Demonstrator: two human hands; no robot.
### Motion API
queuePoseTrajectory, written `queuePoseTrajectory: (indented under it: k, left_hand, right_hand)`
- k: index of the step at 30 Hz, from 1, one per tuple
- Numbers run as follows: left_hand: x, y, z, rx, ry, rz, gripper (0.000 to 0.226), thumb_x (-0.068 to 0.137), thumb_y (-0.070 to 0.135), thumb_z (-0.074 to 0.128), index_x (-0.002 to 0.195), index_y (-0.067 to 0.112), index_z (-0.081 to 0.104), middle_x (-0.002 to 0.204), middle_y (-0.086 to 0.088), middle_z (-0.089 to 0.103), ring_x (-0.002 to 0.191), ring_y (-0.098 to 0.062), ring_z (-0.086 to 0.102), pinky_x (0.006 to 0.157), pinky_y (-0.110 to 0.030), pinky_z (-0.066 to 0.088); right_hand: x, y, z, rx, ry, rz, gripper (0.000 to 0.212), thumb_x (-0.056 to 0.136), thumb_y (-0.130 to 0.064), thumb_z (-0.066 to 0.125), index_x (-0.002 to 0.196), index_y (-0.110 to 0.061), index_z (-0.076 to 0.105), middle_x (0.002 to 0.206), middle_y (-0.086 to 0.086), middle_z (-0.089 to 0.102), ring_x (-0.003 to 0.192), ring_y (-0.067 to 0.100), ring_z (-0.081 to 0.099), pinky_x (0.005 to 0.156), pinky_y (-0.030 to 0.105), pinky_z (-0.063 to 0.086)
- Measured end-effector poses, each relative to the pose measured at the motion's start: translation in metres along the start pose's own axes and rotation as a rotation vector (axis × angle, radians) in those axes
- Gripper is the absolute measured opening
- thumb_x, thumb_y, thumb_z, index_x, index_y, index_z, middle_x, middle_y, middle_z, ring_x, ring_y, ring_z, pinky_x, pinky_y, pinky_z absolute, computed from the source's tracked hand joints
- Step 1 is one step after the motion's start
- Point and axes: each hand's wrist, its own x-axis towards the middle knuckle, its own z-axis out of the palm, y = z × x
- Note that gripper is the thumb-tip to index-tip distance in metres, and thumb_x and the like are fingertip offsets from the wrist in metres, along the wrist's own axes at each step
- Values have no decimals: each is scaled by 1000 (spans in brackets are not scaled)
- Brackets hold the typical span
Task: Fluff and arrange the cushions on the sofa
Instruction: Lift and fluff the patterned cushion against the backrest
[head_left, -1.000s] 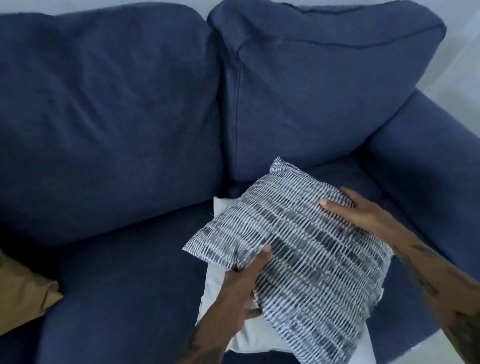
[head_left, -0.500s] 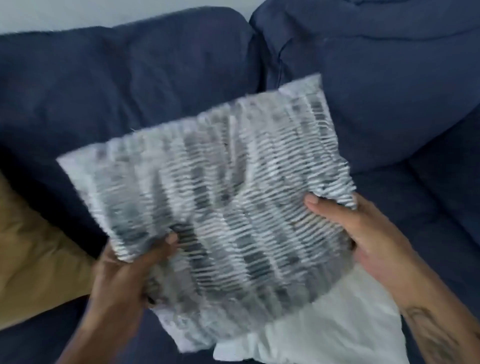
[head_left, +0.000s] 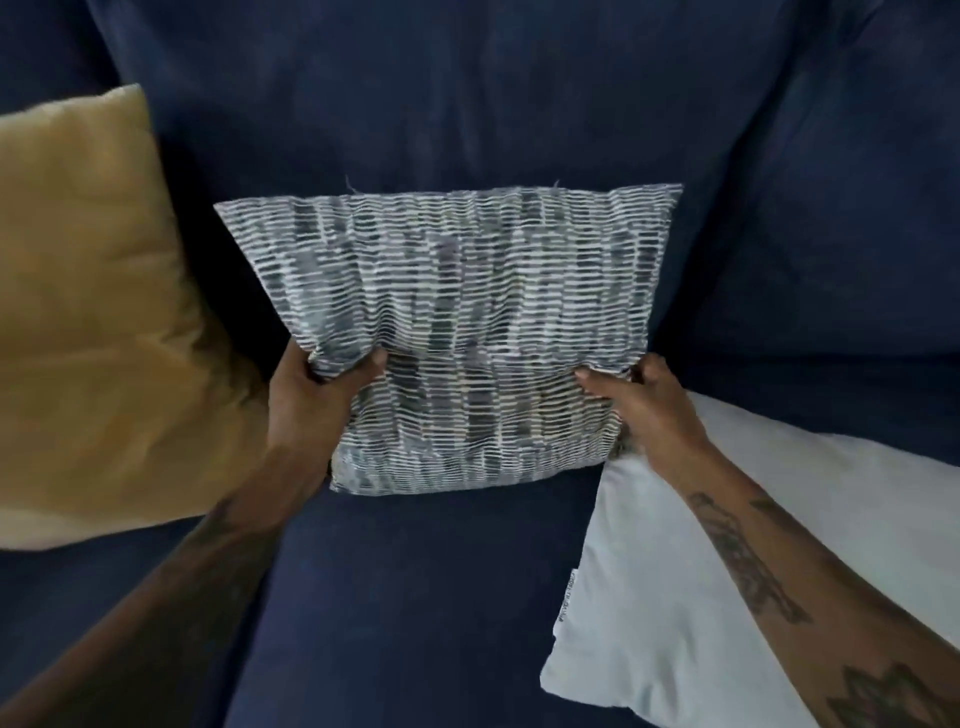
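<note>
A grey-and-white striped cushion (head_left: 457, 312) stands upright in the middle of the dark blue sofa, leaning on the back cushion (head_left: 467, 104), its lower edge on the seat (head_left: 415, 597). My left hand (head_left: 317, 400) grips its lower left side, thumb pressed into the fabric. My right hand (head_left: 644, 410) holds its lower right side, fingers on the front. A mustard-yellow cushion (head_left: 93, 322) leans at the left. A white cushion (head_left: 727, 571) lies flat on the seat at the right, partly under my right forearm.
The sofa's blue back cushions fill the top of the view. Bare blue seat lies in front of the striped cushion, between the yellow and white cushions.
The striped cushion went from lying on the white cushion at the right to standing upright at the sofa's middle, held in both hands. The view shifted left, showing more of the yellow cushion.
</note>
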Motion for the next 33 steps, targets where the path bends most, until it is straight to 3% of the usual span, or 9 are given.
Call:
queuePoseTrajectory:
  k: [4,8,12,15,19,22,26,30,33]
  left_hand:
    - [14,-4,1,8,15,36,53,86,20,87,132,16,63,110,12,77,96,7,74,83,-16,59]
    - [24,-7,2,29,-30,-12,58,84,26,87,133,10,60,102,18,71,72,24,66,64,-1,52]
    - [25,4,1,26,-47,13,60,81,33,90,132,14,64,105,15,75,82,17,71,72,-6,57]
    - [31,23,-12,-74,-10,33,74,74,50,92,134,16,64,121,2,78,109,-15,77,96,-40,62]
    - [52,58,-21,-234,-19,106,52,93,33,78,133,3,67,130,-14,75,122,-34,71,105,-49,57]
    - [60,73,-21,-229,5,135,51,93,32,78,129,-3,67,127,-18,75,120,-37,71,101,-51,59]
    - [61,75,-26,-246,105,144,57,82,42,87,120,3,68,125,-18,76,119,-36,72,99,-51,60]
    - [62,65,-26,-265,132,128,33,85,42,84,103,21,65,111,-3,77,109,-21,75,100,-47,60]
    - [53,41,-29,-420,84,-7,16,96,32,64,108,22,66,103,6,73,96,-13,69,90,-34,56]
  right_hand:
    - [7,-5,-6,30,-41,-1,61,76,-13,87,132,-23,63,122,-6,75,110,14,71,100,35,52]
    - [11,-3,-3,-34,-54,27,91,50,-39,95,133,-25,61,124,-6,75,113,17,71,107,44,51]
    - [11,-15,-5,-87,-79,15,95,43,-43,91,132,-27,61,123,-8,74,113,16,70,108,43,50]
    - [13,-33,-19,14,-145,-21,78,61,-19,88,134,-23,60,114,-5,77,106,15,74,102,38,55]
    - [23,-85,-32,219,-126,-123,12,100,-29,60,109,-29,69,97,-16,78,87,-1,73,80,22,57]
    - [29,-111,-31,240,-50,-131,9,98,-28,67,92,-21,68,88,-11,77,78,2,73,77,25,55]
    - [32,-125,-30,227,29,-207,11,92,-23,74,90,-19,65,93,-8,76,85,3,72,84,24,57]
    - [33,-112,-33,167,36,-202,5,94,-28,72,92,-25,69,95,-10,76,89,6,71,100,37,57]
    - [22,-91,-39,204,-32,-187,14,102,-30,58,107,-36,69,107,-14,76,100,6,70,93,31,54]
